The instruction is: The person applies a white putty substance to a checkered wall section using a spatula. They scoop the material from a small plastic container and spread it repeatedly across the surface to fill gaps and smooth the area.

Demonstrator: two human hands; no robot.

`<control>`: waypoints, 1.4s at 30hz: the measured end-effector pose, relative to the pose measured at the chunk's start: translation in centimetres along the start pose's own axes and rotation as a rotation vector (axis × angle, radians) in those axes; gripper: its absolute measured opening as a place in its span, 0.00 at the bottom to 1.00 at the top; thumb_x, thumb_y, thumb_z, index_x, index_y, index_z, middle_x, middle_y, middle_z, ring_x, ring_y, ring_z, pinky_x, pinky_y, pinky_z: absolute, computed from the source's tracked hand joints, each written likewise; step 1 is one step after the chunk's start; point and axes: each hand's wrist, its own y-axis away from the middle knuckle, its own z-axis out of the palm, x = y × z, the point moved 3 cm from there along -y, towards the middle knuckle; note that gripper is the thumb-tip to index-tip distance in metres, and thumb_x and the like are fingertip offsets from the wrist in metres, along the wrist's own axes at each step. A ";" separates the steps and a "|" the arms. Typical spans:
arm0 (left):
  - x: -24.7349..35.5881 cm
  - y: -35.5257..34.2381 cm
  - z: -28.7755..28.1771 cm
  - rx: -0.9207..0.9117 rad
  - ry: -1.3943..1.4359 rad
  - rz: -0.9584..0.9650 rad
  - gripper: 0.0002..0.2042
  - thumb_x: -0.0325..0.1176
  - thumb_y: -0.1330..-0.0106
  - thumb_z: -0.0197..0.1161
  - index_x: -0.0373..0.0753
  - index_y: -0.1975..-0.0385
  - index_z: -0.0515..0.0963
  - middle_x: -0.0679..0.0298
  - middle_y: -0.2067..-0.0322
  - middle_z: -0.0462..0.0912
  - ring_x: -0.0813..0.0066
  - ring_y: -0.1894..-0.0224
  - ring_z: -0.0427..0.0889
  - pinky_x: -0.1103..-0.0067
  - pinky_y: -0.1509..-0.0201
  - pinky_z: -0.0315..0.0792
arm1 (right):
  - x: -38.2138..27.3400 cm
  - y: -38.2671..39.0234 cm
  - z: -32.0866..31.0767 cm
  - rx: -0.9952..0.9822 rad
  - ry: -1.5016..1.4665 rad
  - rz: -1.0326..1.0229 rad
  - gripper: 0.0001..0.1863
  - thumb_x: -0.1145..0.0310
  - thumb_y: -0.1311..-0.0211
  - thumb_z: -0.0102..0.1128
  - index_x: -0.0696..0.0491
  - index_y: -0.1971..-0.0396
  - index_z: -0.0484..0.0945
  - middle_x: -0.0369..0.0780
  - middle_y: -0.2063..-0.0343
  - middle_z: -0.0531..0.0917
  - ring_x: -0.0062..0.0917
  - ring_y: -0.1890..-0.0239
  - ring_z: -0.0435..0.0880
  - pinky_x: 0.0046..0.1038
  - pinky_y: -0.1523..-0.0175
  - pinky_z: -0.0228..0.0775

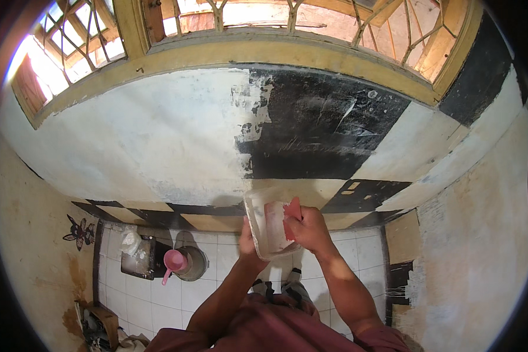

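Left hand (247, 242) curled round a white plastic tub (257, 223), center frame; right hand (310, 230) has got a red putty scraper (289, 227) gripped over it.

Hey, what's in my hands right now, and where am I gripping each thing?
Your left hand holds the whitish tub by its left side; your right hand grips the red scraper along its right-hand part.

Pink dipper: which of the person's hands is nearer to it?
Left. The left hand, at the left side of the white container, is right of the pink dipper; the right hand, holding a red scraper, is farther right.
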 end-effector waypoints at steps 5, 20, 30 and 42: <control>-1.0 -0.5 -1.8 0.037 -0.008 -0.037 0.32 0.60 0.23 0.31 0.43 0.31 0.61 0.58 0.37 0.72 0.60 0.36 0.73 0.62 0.32 0.67 | 1.0 -1.4 2.1 -0.010 -0.088 0.049 0.14 0.65 0.41 0.60 0.61 0.66 0.83 0.47 0.76 0.86 0.31 0.71 0.87 0.32 0.60 0.76; 1.8 -0.5 1.4 0.078 0.000 -0.112 0.37 0.64 0.25 0.22 0.44 0.26 0.54 0.55 0.31 0.63 0.51 0.31 0.67 0.51 0.30 0.63 | -1.5 -0.9 -1.9 0.036 -0.324 -0.105 0.11 0.68 0.35 0.62 0.61 0.61 0.83 0.34 0.72 0.85 0.13 0.69 0.77 0.23 0.63 0.72; 1.0 -1.7 2.2 0.040 -0.007 -0.154 0.38 0.65 0.26 0.22 0.45 0.26 0.54 0.56 0.30 0.64 0.52 0.31 0.67 0.51 0.30 0.64 | 1.7 -1.1 -2.9 0.036 -0.506 0.043 0.10 0.70 0.35 0.63 0.60 0.59 0.84 0.35 0.66 0.85 0.15 0.65 0.80 0.23 0.59 0.73; -0.3 -3.1 1.6 0.135 0.008 -0.106 0.31 0.60 0.24 0.34 0.47 0.30 0.63 0.61 0.35 0.71 0.58 0.37 0.74 0.57 0.34 0.70 | 3.4 -0.6 -6.6 0.175 -1.174 0.245 0.16 0.72 0.38 0.65 0.56 0.51 0.79 0.38 0.59 0.85 0.25 0.58 0.85 0.26 0.54 0.77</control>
